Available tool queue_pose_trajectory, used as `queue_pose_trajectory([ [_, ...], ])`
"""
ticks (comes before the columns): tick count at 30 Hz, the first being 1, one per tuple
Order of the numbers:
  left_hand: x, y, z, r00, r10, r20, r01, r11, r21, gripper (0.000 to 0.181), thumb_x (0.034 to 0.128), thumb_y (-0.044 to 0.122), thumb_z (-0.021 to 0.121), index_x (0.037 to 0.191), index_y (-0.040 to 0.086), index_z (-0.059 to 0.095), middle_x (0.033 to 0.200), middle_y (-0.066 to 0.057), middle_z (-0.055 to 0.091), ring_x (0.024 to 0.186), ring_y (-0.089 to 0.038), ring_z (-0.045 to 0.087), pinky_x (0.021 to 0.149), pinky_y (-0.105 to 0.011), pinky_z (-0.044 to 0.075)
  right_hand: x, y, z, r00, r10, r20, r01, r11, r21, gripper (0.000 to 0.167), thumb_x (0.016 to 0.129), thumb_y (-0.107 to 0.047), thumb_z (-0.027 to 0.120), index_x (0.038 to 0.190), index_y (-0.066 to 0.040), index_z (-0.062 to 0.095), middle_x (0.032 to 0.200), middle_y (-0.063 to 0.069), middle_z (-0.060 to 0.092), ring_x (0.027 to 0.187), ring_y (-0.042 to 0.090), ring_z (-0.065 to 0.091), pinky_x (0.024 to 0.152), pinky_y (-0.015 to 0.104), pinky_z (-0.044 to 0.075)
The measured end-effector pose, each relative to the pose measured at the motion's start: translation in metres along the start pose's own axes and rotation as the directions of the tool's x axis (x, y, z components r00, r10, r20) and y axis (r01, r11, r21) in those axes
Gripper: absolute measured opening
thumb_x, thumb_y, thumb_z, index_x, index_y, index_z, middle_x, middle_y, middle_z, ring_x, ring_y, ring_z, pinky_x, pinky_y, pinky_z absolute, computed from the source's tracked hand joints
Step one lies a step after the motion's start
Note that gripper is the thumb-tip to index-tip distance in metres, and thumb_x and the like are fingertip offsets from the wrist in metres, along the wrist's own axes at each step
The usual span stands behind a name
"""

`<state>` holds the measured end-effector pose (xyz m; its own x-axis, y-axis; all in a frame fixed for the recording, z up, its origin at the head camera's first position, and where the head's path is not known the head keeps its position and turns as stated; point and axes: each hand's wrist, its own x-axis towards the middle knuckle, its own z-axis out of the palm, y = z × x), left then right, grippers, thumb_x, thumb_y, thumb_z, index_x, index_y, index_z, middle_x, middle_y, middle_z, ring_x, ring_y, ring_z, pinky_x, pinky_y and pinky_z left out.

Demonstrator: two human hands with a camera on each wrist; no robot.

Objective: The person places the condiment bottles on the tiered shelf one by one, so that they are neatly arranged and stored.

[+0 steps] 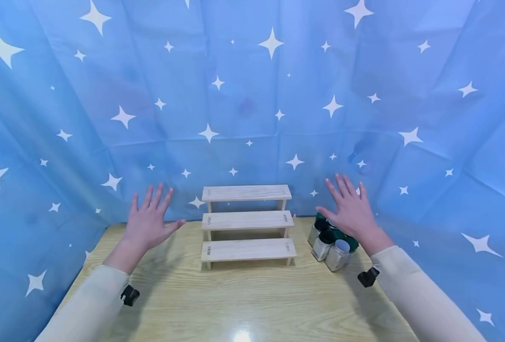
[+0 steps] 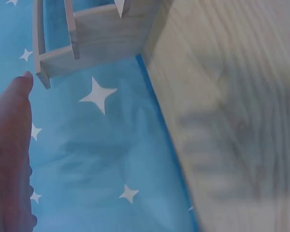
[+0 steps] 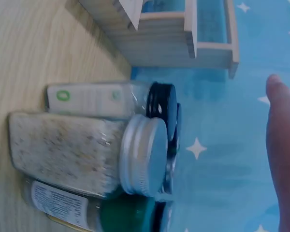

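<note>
Both hands are raised with fingers spread and hold nothing. The left hand (image 1: 147, 227) hovers over the table's left side, apart from a three-tier wooden step rack (image 1: 248, 220). In the left wrist view its thumb (image 2: 22, 89) shows near the rack's side. The right hand (image 1: 352, 213) is held above a cluster of jars at the rack's right and partly hides them. Among these are a silver-lidded jar (image 3: 70, 152) of pale speckled contents, a black-lidded jar (image 3: 99, 99) with green print on its label, and a green-topped jar (image 3: 60, 200) with a printed label.
The pale wood-grain table (image 1: 235, 304) carries the rack near its back edge. A blue curtain (image 1: 243, 95) with white stars hangs behind and at both sides. Small black devices, such as the left one (image 1: 130, 295), sit at the wrists.
</note>
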<state>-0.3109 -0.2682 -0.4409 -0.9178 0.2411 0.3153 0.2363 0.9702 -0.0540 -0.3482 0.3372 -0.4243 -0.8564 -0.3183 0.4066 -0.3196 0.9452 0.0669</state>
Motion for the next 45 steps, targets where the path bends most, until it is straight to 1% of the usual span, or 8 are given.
queue_pose_trajectory([
  [7, -0.016, 0.011, 0.018, 0.998, 0.02, -0.063, -0.026, 0.994, -0.108, 0.106, 0.1014, 0.078, 0.059, 0.177, 0.012, 0.024, 0.178, -0.026, 0.026, 0.163, -0.05, 0.024, 0.127, -0.076, 0.018, -0.029, -0.007, 0.002, 0.998, -0.02, -0.068, 0.024, 0.998, 0.058, 0.097, 0.103, -0.068, 0.067, 0.175, -0.013, 0.032, 0.177, 0.025, 0.03, 0.162, 0.049, 0.027, 0.129, 0.072, 0.015],
  [15, -0.041, 0.027, 0.055, 0.994, 0.033, -0.107, -0.06, 0.966, -0.253, 0.099, 0.1, 0.068, 0.07, 0.17, 0.006, 0.039, 0.168, -0.027, 0.044, 0.154, -0.05, 0.041, 0.117, -0.075, 0.037, -0.072, -0.016, 0.012, 0.993, 0.037, -0.11, -0.014, 0.98, 0.199, 0.092, 0.1, -0.06, 0.077, 0.172, -0.016, 0.04, 0.157, 0.028, 0.05, 0.14, 0.053, 0.047, 0.11, 0.076, 0.037],
  [18, -0.049, 0.034, 0.068, 0.995, 0.026, -0.094, -0.053, 0.954, -0.296, 0.095, 0.0995, 0.066, 0.073, 0.166, 0.004, 0.045, 0.164, -0.026, 0.049, 0.15, -0.05, 0.046, 0.114, -0.075, 0.04, -0.089, -0.02, 0.017, 0.987, 0.063, -0.15, -0.028, 0.974, 0.225, 0.087, 0.096, -0.052, 0.085, 0.166, -0.012, 0.051, 0.136, 0.023, 0.06, 0.113, 0.044, 0.056, 0.089, 0.062, 0.046],
  [21, -0.056, 0.041, 0.078, 0.997, 0.021, -0.073, -0.044, 0.943, -0.331, 0.094, 0.0989, 0.066, 0.074, 0.164, 0.003, 0.048, 0.162, -0.025, 0.052, 0.148, -0.049, 0.048, 0.113, -0.074, 0.042, -0.103, -0.025, 0.02, 0.98, 0.09, -0.175, -0.047, 0.971, 0.234, 0.081, 0.092, -0.046, 0.09, 0.157, -0.007, 0.061, 0.116, 0.016, 0.06, 0.09, 0.03, 0.049, 0.073, 0.046, 0.038],
  [24, -0.059, 0.047, 0.088, 0.997, 0.032, -0.064, -0.052, 0.935, -0.351, 0.094, 0.0987, 0.068, 0.073, 0.162, 0.003, 0.05, 0.16, -0.024, 0.054, 0.146, -0.048, 0.05, 0.113, -0.074, 0.043, -0.114, -0.028, 0.022, 0.979, 0.115, -0.166, -0.075, 0.97, 0.23, 0.078, 0.091, -0.044, 0.091, 0.153, -0.005, 0.063, 0.101, 0.011, 0.055, 0.079, 0.023, 0.041, 0.069, 0.04, 0.032],
  [33, -0.058, 0.065, 0.105, 0.998, 0.063, -0.027, -0.069, 0.901, -0.428, 0.096, 0.0944, 0.068, 0.079, 0.163, 0.007, 0.051, 0.161, -0.02, 0.055, 0.147, -0.044, 0.052, 0.115, -0.075, 0.042, -0.138, -0.036, 0.036, 0.97, 0.22, -0.1, -0.18, 0.935, 0.306, 0.072, 0.097, -0.045, 0.086, 0.151, -0.005, 0.063, 0.095, 0.009, 0.052, 0.072, 0.016, 0.034, 0.059, 0.031, 0.031],
  [38, -0.056, 0.072, 0.108, 0.997, 0.07, -0.025, -0.074, 0.884, -0.462, 0.091, 0.0945, 0.063, 0.083, 0.161, 0.007, 0.054, 0.159, -0.02, 0.057, 0.146, -0.045, 0.053, 0.114, -0.073, 0.044, -0.144, -0.039, 0.043, 0.963, 0.261, -0.064, -0.225, 0.913, 0.339, 0.068, 0.1, -0.045, 0.083, 0.151, -0.004, 0.063, 0.099, 0.011, 0.054, 0.076, 0.017, 0.04, 0.057, 0.03, 0.034],
  [45, -0.055, 0.075, 0.112, 0.997, 0.077, -0.01, -0.071, 0.869, -0.489, 0.082, 0.0966, 0.058, 0.083, 0.157, 0.007, 0.06, 0.155, -0.017, 0.06, 0.145, -0.044, 0.055, 0.114, -0.07, 0.046, -0.144, -0.041, 0.048, 0.956, 0.282, -0.084, -0.235, 0.902, 0.362, 0.062, 0.099, -0.038, 0.085, 0.146, -0.003, 0.065, 0.099, 0.011, 0.06, 0.082, 0.02, 0.054, 0.058, 0.032, 0.042],
])
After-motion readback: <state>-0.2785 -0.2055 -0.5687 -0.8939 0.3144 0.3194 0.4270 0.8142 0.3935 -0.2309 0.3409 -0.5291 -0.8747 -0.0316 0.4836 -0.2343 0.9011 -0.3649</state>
